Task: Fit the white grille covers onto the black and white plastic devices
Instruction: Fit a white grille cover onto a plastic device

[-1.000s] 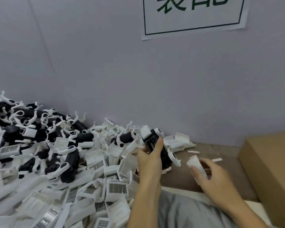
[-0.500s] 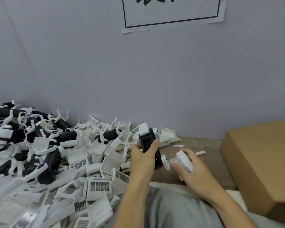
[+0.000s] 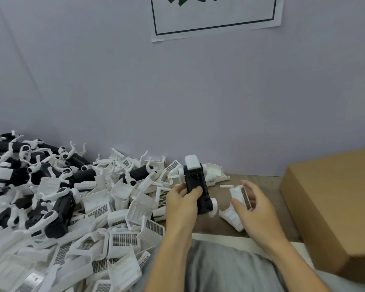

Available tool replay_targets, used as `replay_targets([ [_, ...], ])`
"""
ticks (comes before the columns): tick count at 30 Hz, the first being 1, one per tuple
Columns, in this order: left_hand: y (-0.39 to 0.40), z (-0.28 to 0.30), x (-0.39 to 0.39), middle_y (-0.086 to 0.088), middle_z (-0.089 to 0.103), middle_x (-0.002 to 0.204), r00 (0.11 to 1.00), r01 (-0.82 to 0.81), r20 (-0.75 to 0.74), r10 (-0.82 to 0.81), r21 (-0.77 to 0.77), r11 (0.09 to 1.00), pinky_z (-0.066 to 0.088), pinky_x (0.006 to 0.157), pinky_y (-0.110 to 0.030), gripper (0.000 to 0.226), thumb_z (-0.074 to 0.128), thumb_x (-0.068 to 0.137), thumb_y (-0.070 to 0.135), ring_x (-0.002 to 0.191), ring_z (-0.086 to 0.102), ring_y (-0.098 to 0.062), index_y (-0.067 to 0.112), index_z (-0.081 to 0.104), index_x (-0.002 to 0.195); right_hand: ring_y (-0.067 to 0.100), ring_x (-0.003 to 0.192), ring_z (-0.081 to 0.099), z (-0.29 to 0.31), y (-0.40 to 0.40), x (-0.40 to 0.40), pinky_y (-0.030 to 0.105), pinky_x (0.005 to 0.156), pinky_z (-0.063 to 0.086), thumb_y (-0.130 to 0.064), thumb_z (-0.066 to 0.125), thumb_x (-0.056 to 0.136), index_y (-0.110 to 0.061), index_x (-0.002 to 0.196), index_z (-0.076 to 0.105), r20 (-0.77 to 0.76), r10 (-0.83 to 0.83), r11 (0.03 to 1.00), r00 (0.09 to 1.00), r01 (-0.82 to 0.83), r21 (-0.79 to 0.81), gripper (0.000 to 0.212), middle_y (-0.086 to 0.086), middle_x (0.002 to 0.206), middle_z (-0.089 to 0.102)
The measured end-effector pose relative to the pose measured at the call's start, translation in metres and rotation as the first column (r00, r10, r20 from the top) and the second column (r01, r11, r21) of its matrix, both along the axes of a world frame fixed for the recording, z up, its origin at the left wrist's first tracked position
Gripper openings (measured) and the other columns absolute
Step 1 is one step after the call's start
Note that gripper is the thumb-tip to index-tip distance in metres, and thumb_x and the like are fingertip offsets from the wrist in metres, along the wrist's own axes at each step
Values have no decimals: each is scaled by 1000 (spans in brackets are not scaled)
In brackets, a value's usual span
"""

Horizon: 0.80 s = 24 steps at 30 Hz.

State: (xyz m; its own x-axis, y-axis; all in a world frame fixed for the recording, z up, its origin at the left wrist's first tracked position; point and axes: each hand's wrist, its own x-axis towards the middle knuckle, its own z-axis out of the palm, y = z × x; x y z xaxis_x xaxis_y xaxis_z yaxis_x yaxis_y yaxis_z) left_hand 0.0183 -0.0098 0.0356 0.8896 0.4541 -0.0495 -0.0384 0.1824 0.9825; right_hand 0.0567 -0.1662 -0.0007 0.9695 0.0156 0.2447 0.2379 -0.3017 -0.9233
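— Grille cover (image 3: 239, 204): where was it?
— In the right hand (image 3: 254, 209), at about four o'clock from frame centre, thumb and curled fingers pinching it, mesh face tilted up.

— And the device (image 3: 196, 187)?
— Upright in the left hand (image 3: 182, 204), just at nine o'clock of the cover (the two parts apart), fingers wrapped round its black body, white cap on top.

— Anything else on the counter (image 3: 221, 227)?
— A heap of covers and devices (image 3: 72, 207) at eight o'clock; a cardboard box (image 3: 335, 207) at three.
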Motion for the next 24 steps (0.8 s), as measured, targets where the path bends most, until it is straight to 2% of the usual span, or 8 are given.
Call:
replay_targets([
  [2, -1, -2, -1, 1, 78, 85, 1000, -6, 8, 6, 13, 1000, 49, 51, -14, 13, 65, 93, 9, 71, 73, -8, 16, 70, 102, -12, 86, 60, 6, -1, -1, 9, 58, 48, -24, 70, 92, -31, 140, 49, 9, -72, 996, 997, 71, 55, 53, -12, 112, 60],
  [3, -2, -2, -1, 0, 78, 87, 1000, -15, 10, 15, 4, 1000, 49, 53, -15, 12, 66, 92, 10, 73, 74, -10, 17, 70, 102, -14, 85, 60, 10, 0, -2, 8, 58, 47, -28, 72, 90, -27, 138, 52, 34, -91, 994, 995, 89, 68, 51, -16, 107, 61],
  [6, -7, -3, 2, -2, 77, 92, 1000, -10, 15, 10, -37, 999, 52, 59, -18, 9, 67, 94, 17, 74, 73, -7, 19, 69, 102, -2, 91, 63, 25, 9, -11, 17, 73, 50, -37, 74, 86, -37, 112, 64, 136, -98, 995, 986, 93, 44, 28, -21, 95, 67],
  [7, -10, -2, 2, -1, 77, 92, 1000, 9, 20, -7, -68, 998, 53, 63, -21, 9, 65, 95, 21, 76, 73, -7, 18, 71, 102, 0, 88, 64, 29, 14, -15, 20, 73, 50, -40, 74, 84, -39, 105, 64, 163, -90, 996, 983, 87, 26, 23, -20, 91, 69],
  [11, -23, 4, 2, -5, 78, 97, 992, 98, 103, -79, -196, 976, 55, 69, -24, 23, 52, 102, 23, 91, 74, -17, 12, 72, 107, 3, 81, 66, 37, 32, -25, 29, 72, 56, -47, 76, 81, -34, 102, 69, 242, -47, 994, 969, 69, -82, 26, -15, 87, 70],
  [15, -36, 5, -1, -3, 77, 100, 968, 163, 212, -137, -115, 980, 54, 65, -16, 22, 50, 104, 21, 88, 74, -11, 14, 67, 115, 7, 88, 64, 36, 34, -26, 36, 77, 57, -50, 73, 83, -30, 109, 65, 248, -125, 983, 960, 154, -97, 34, -14, 94, 66],
  [18, -42, 3, -2, -3, 76, 104, 950, 200, 247, -189, -19, 980, 54, 69, -15, 21, 53, 102, 19, 93, 73, -10, 14, 64, 120, 6, 84, 65, 37, 31, -26, 33, 72, 58, -45, 74, 84, -36, 101, 57, 255, -181, 981, 950, 194, -28, 26, -15, 90, 65],
  [24, -40, 0, 0, -9, 75, 102, 955, 118, 267, -128, 53, 992, 53, 66, -15, 18, 64, 95, 15, 87, 73, -11, 12, 66, 113, 8, 85, 64, 32, 32, -27, 37, 73, 56, -48, 81, 77, -30, 104, 58, 217, -152, 983, 964, 169, -63, 40, -13, 93, 66],
])
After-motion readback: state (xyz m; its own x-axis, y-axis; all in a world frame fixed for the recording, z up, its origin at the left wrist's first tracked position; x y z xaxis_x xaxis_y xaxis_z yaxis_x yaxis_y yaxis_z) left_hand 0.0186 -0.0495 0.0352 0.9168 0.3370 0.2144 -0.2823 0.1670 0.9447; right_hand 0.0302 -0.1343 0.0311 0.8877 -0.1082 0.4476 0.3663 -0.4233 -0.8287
